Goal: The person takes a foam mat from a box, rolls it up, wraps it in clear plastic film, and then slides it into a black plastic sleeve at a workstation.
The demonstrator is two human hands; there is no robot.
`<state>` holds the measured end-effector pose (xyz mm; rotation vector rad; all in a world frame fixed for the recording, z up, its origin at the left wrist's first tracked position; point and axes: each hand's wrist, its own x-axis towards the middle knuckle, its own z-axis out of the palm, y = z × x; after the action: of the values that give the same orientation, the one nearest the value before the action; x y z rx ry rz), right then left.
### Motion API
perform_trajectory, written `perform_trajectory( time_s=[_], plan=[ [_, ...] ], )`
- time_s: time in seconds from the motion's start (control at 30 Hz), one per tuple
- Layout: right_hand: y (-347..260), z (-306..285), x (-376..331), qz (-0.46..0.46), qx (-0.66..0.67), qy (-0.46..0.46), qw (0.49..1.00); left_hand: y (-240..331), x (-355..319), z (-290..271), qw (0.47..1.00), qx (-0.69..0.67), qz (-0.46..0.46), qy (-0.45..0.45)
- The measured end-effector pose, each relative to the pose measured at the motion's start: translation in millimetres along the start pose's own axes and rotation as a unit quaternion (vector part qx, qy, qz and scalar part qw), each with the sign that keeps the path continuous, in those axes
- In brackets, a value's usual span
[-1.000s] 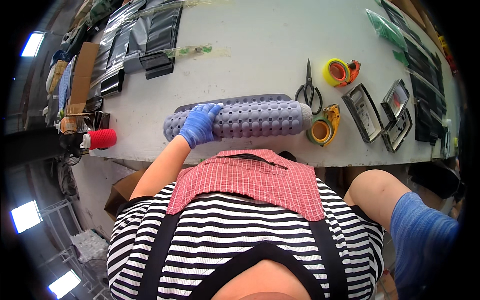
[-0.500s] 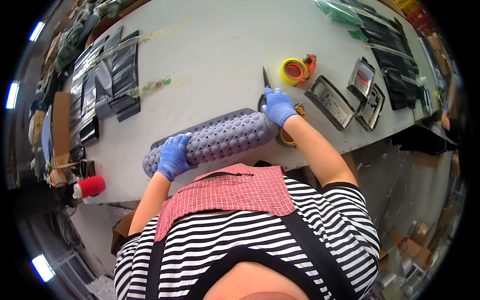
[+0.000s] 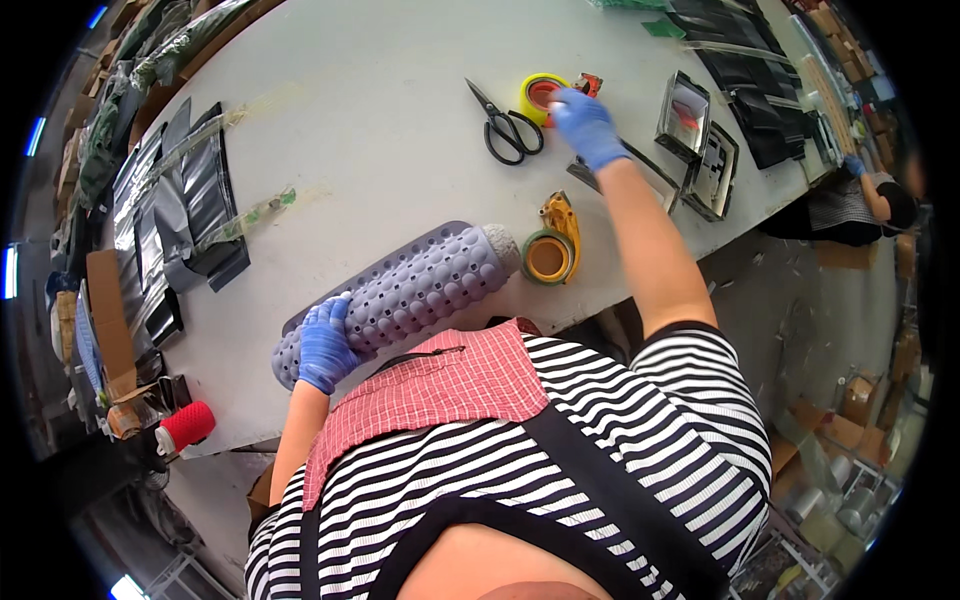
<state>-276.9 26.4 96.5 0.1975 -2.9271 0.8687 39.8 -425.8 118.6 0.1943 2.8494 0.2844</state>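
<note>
My left hand [image 3: 328, 345], in a blue glove, is wrapped over the left part of a rolled grey-blue bubbled mat [image 3: 425, 280]. The roll lies slantwise on the table near my body, a lighter rough core showing at its right end. My gloved right hand [image 3: 590, 128] is over a tape dispenser [image 3: 590, 84] with a yellow-rimmed roll, its fingertips at the roll. Blur and the angle hide whether it grips. Left of that hand lies a pair of black-handled scissors [image 3: 505, 130]. Nearer me rests a yellow-orange tape dispenser [image 3: 562, 243].
Small open trays [image 3: 684, 115] stand right of my right hand. Dark plastic bags [image 3: 185, 190] are taped down at the left, and more bags [image 3: 745, 90] at the far right. A red roll [image 3: 190, 425] sits at the table's left corner. Another person [image 3: 870, 195] is beyond the right edge.
My right hand has let go of the scissors, now lying on the table, and moved away from me to the yellow-rimmed tape roll. My left hand stays on the rolled mat. The view has shifted.
</note>
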Motion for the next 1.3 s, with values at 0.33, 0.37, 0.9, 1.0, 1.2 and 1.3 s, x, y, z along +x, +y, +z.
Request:
perform_trajectory(
  time_s=[0.33, 0.37, 0.9, 1.0, 1.2, 1.3],
  plan=[
    [78.4, -15.3, -58.9, 0.198, -0.060, -0.133, 0.969, 0.6, 6.7, -8.1, 1.000, -0.013, 0.001, -0.011],
    [79.4, -16.4, -54.4, 0.194, -0.018, -0.173, 0.965, 0.1, 4.6, -7.4, 1.000, -0.012, 0.004, -0.004],
    [-247.0, 94.3, -187.7, -0.038, 0.585, -0.266, 0.765, -8.8, -6.7, -9.6, 1.000, -0.014, 0.005, -0.005],
    [-251.8, 141.4, -200.5, -0.082, 0.510, -0.271, 0.812, -18.1, -4.5, -13.0, 0.998, -0.046, 0.046, 0.015],
    [-255.7, 139.0, -203.0, -0.093, 0.431, -0.258, 0.860, -18.1, 9.4, -24.1, 0.920, -0.321, 0.071, 0.212],
    [-249.3, 147.8, -201.7, -0.072, 0.425, -0.271, 0.861, -21.5, 24.3, -13.9, 0.905, -0.324, 0.097, 0.257]
  ],
)
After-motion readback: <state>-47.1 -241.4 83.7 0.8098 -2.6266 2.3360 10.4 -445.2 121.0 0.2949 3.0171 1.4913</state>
